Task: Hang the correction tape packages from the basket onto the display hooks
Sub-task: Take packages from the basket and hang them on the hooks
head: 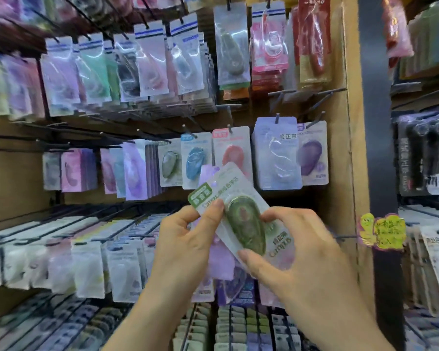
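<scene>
Package: my green correction tape package (pixel 243 216), a glossy flat card with a clear oval blister, tilts between my hands before the hung rows.
Left hand: my left hand (pixel 188 239) pinches its upper edge.
Right hand: my right hand (pixel 299 249) grips the lower end, fingers curled.
Behind: a lilac package (pixel 223 264), mostly hidden.
Hooks: thin dark metal hooks (pixel 229 128); the print is blurred.

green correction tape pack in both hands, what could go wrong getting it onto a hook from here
1. The green pack sits tilted between the left hand and right hand, so its hole may miss a hook.
2. Purple packs are stacked behind it; peeling the green one off could let them slip.
3. The hooks are crowded; it might bump the blue pack or land on the wrong colour.
</scene>
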`<state>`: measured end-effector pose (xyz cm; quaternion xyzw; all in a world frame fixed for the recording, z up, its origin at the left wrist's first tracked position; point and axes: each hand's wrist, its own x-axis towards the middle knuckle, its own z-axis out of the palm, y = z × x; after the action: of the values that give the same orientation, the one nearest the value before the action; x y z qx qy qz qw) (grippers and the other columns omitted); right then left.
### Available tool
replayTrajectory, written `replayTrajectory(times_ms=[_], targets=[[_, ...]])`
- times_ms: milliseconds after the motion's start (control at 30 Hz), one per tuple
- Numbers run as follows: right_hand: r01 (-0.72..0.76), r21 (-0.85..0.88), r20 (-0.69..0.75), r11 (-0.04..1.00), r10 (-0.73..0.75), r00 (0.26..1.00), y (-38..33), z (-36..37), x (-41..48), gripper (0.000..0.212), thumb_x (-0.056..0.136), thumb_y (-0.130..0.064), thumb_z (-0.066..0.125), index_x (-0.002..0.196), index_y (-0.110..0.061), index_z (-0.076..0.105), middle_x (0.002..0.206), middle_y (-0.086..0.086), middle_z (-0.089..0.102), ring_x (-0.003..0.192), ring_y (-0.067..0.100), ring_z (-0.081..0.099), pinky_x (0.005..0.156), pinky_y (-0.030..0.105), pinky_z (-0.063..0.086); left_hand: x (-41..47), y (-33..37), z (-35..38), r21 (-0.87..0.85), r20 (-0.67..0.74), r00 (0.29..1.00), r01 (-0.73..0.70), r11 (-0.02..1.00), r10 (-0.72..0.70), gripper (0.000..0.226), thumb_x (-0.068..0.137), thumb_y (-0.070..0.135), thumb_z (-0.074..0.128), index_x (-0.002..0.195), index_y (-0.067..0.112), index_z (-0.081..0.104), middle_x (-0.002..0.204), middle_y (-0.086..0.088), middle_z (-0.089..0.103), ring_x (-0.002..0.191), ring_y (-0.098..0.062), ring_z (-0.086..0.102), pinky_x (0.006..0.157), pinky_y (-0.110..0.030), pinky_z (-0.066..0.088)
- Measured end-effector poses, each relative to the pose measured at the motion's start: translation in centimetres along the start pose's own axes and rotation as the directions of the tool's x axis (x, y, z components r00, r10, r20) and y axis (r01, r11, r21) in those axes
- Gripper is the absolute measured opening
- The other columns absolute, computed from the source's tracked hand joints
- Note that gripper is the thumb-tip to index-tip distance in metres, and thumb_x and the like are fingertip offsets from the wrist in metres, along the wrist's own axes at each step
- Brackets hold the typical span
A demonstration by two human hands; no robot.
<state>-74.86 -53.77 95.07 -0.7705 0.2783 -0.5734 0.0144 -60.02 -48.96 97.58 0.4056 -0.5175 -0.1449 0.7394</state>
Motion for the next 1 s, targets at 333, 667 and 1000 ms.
replayTrajectory(times_ms=[333,667,1000], targets=[[0.218,-0.338,-0.081,0.915,-0.259,0.962,-5.5,9.3,3.2,0.056,0.079,-0.053,0.052,0.123,-0.019,0.060,0.112,0.002,0.066,0.096,0.026,0.065,0.074,0.040,0.052,3.8,-0.1,-9.6,0.087,-0.077,0.990,0.121,0.989,-0.115,0.042,0.091,0.044,0.060,0.057,0.020,0.066,0.062,-0.011,0.053,0.059,-0.025,0.046,0.050,-0.032,0.035],[0.048,-0.179,-0.343,0.983,-0.108,0.933,-11.3,17.3,10.9,0.039,0.081,-0.037,0.076,0.111,-0.014,0.069,0.101,0.007,0.065,0.089,0.026,0.061,0.071,0.034,0.048,10.0,-1.5,-20.9,0.270,0.151,0.986,-0.109,0.957,0.070,0.028,0.097,0.019,0.059,0.103,0.042,0.074,0.115,0.027,0.065,0.104,0.019,0.055,0.073,0.001,0.042],[-0.139,-0.284,-0.470,0.949,-0.011,0.883,-13.2,20.4,11.7,0.044,0.080,-0.038,0.076,0.109,-0.005,0.073,0.106,0.016,0.067,0.091,0.035,0.063,0.075,0.039,0.050,12.6,-1.5,-25.6,0.283,0.235,0.957,-0.237,0.929,0.173,0.035,0.095,0.014,0.060,0.094,0.047,0.074,0.110,0.009,0.064,0.096,0.015,0.056,0.073,0.001,0.037]])
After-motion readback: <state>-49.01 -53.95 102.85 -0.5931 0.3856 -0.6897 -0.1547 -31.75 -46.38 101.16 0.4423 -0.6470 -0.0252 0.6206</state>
